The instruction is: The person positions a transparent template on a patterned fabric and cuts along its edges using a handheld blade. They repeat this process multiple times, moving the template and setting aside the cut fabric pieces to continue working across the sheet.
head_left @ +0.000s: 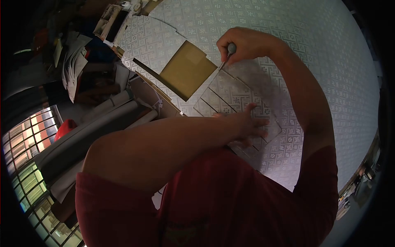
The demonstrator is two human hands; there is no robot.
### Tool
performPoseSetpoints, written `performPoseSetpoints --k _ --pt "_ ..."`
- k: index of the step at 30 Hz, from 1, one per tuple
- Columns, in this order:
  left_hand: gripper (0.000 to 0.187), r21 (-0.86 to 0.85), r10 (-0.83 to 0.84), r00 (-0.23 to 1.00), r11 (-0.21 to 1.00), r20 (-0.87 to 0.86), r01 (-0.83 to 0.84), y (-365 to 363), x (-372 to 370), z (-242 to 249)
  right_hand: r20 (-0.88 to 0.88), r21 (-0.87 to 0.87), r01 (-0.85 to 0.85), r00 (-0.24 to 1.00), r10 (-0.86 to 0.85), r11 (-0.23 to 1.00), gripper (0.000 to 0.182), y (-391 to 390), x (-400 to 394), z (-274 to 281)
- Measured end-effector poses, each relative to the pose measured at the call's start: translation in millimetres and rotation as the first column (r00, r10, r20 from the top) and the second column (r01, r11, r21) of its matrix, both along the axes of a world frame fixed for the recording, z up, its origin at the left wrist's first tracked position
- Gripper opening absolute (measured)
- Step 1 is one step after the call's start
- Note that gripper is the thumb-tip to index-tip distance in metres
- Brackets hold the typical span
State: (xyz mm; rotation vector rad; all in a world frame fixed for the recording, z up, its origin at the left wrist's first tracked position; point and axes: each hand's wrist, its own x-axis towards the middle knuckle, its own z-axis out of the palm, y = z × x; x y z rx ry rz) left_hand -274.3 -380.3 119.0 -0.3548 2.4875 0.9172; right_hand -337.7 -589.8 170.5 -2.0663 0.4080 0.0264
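Observation:
My right hand point(242, 44) is closed around a tool with a rounded grey handle point(231, 48) and a thin shaft pointing down and left. Its tip is near the corner of a yellowish-brown board piece point(189, 68). My left hand point(249, 124) lies with fingers spread on a clear template point(214, 101) with dark parallel lines. The template rests on a large sheet point(288, 24) with a pale geometric pattern.
Rolls of material point(103, 117) lie at the left, near hanging papers point(75, 68) and a barred window point(31, 136). A wooden box point(108, 20) stands at the upper left. Various items point(364, 175) sit beyond the right edge.

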Motion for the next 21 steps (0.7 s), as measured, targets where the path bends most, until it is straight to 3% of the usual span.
performPoseSetpoints --k 2,4,5,7,9,11,12,13,15,16,18,20,21 --pt "0.078 -0.011 -0.003 0.999 1.000 -0.045 0.002 -1.1 1.8 1.0 -0.071 -0.010 -0.059 0.996 0.058 0.998 0.016 -4.5 12.1 2.0" --pt "0.064 -0.082 -0.296 0.943 0.947 0.152 0.310 -13.1 -0.8 31.6 -0.103 0.105 -0.087 0.990 0.098 0.991 0.015 -2.8 17.8 -0.2" --pt "0.064 -0.073 -0.306 0.940 0.945 0.153 0.319 -8.7 -0.3 22.7 -0.100 0.112 -0.078 0.991 0.090 0.991 0.015 2.2 23.0 -2.0" --pt "0.059 -0.024 -0.043 0.999 0.999 0.002 0.043 6.3 -0.5 -4.4 -0.042 0.189 -0.220 0.972 0.232 0.957 0.014 21.7 40.5 -5.4" --pt "0.059 -0.060 -0.142 0.988 0.988 0.052 0.145 -7.7 -1.0 20.6 0.219 0.122 -0.334 0.928 0.303 0.935 0.012 55.7 62.5 -29.0" --pt "0.060 -0.098 -0.241 0.965 0.963 0.106 0.252 -10.0 0.1 23.5 0.170 0.148 -0.385 0.917 0.360 0.911 0.011 89.8 80.7 -24.6" --pt "0.062 0.075 -0.028 0.998 0.997 0.061 0.024 -4.1 2.5 9.6 0.163 0.139 -0.383 0.918 0.361 0.913 0.011 98.5 80.2 -16.4" --pt "0.064 0.252 0.190 0.980 0.947 0.049 -0.197 -2.4 3.6 7.5 0.108 0.135 -0.369 0.928 0.357 0.920 0.010 106.7 78.8 -8.1" --pt "0.068 0.183 0.181 0.983 0.966 0.030 -0.184 -3.3 5.0 9.8 0.031 0.113 -0.358 0.933 0.357 0.927 0.009 112.3 71.1 5.2" --pt "0.072 0.127 0.170 0.985 0.977 0.020 -0.171 -6.2 6.6 17.6 0.149 0.094 -0.181 0.975 0.166 0.979 0.012 111.4 56.6 9.2" --pt "0.071 0.088 0.231 0.973 0.969 0.012 -0.231 -16.0 7.9 37.3 0.326 0.148 0.156 0.925 -0.197 0.977 0.014 114.8 18.3 10.2" --pt "0.069 0.051 0.279 0.960 0.959 0.003 -0.278 -22.3 18.9 39.3 0.346 0.289 0.473 0.759 -0.551 0.832 0.011 126.1 -31.3 7.2" --pt "0.061 -0.272 0.107 0.985 0.952 -0.137 -0.142 -20.7 31.2 23.2 0.300 0.366 0.625 0.622 -0.723 0.689 0.010 141.0 -59.6 8.8"
